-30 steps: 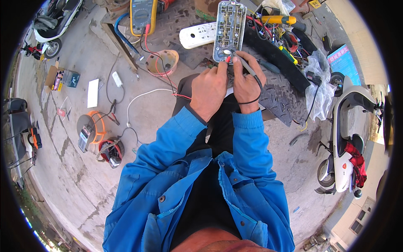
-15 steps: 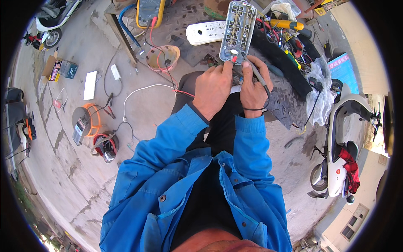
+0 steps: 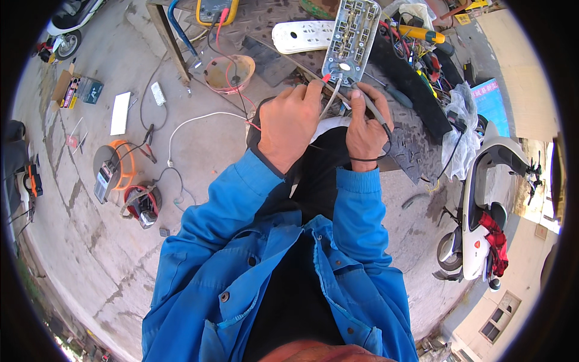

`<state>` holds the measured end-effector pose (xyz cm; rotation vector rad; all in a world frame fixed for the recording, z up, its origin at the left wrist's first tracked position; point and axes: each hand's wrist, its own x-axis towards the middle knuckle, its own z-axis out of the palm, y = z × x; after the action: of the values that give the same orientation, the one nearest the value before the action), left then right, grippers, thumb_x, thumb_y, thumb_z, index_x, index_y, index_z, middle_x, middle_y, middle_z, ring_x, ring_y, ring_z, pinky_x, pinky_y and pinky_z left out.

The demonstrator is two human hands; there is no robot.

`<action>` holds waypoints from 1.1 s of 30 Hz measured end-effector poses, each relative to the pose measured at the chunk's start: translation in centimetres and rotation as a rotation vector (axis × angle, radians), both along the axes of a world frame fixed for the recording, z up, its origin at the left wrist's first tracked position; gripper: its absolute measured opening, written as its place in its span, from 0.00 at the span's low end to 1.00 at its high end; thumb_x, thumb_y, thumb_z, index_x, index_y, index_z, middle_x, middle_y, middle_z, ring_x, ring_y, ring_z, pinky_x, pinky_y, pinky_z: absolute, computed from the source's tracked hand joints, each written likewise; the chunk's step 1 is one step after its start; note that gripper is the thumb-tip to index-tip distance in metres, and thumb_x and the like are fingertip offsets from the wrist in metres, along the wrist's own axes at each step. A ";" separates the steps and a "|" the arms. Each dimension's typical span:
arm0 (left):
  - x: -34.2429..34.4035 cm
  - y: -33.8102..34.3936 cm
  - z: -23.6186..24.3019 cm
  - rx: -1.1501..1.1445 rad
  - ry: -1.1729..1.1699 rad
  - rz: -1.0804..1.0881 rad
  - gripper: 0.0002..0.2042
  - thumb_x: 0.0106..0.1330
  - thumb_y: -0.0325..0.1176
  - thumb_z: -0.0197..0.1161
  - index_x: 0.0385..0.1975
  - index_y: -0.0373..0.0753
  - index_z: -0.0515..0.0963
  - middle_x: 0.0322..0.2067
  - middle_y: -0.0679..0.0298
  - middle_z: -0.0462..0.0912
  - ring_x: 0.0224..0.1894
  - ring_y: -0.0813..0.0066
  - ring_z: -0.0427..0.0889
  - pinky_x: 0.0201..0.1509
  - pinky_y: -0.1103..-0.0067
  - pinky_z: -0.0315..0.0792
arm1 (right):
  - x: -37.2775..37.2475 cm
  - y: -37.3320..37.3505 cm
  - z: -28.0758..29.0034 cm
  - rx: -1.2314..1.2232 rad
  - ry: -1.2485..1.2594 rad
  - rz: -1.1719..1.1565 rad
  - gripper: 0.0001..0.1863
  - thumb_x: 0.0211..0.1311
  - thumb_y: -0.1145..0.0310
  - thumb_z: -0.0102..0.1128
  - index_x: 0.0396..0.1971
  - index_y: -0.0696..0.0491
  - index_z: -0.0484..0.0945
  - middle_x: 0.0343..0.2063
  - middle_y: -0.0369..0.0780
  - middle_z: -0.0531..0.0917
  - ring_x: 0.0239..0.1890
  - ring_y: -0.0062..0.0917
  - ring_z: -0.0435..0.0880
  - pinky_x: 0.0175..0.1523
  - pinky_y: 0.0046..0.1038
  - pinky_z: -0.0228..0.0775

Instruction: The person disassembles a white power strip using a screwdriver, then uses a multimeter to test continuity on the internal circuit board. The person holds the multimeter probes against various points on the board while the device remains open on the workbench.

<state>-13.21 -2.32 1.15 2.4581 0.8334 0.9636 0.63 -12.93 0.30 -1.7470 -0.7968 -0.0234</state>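
Note:
My left hand [image 3: 289, 127] is closed, pinching a red-tipped probe [image 3: 325, 78] just below the opened power strip [image 3: 350, 37], whose back faces away and metal contacts show. My right hand [image 3: 367, 127] grips a grey probe [image 3: 377, 111] with a black lead, angled toward the strip's lower end. A pale cable [image 3: 330, 99] hangs from that end between my hands. The white perforated cover [image 3: 297, 36] lies left of the strip. A yellow multimeter [image 3: 214, 10] with red and black leads sits at the upper left.
A pink bowl [image 3: 229, 72], a metal bench leg [image 3: 172, 45] and a long black bag of tools [image 3: 407, 90] surround the work. On the ground left are boxes [image 3: 90, 90], an orange reel [image 3: 123, 172] and cords. White scooters [image 3: 482, 241] stand at the sides.
My left hand has moved left, away from my right, exposing more of the pale cable. My right hand and the strip sit further right in view.

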 end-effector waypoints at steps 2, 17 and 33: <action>-0.1 0.4 0.0 0.019 0.030 0.000 0.12 0.74 0.32 0.69 0.55 0.45 0.85 0.37 0.62 0.90 0.38 0.56 0.92 0.35 0.61 0.84 | 0.0 0.1 0.0 -0.026 -0.015 -0.004 0.11 0.82 0.71 0.71 0.56 0.61 0.88 0.44 0.42 0.93 0.46 0.24 0.93 0.53 0.28 0.87; -0.9 1.3 -0.1 -0.022 0.070 -0.064 0.16 0.69 0.27 0.67 0.56 0.45 0.84 0.39 0.62 0.88 0.40 0.57 0.91 0.37 0.62 0.84 | -0.2 -0.1 -0.2 0.014 0.109 -0.011 0.11 0.80 0.70 0.72 0.55 0.58 0.89 0.41 0.42 0.94 0.43 0.24 0.92 0.52 0.28 0.83; -0.5 2.2 -0.7 -0.092 0.025 -0.062 0.15 0.71 0.27 0.70 0.56 0.44 0.84 0.37 0.61 0.86 0.39 0.54 0.89 0.37 0.62 0.83 | -0.7 -0.2 -0.1 0.005 0.004 -0.030 0.11 0.78 0.72 0.74 0.53 0.59 0.90 0.43 0.44 0.95 0.45 0.28 0.93 0.54 0.31 0.83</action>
<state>-13.73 -0.13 0.45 2.4076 0.7864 0.8556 -0.11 -13.16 0.23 -1.7539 -0.7664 -0.0418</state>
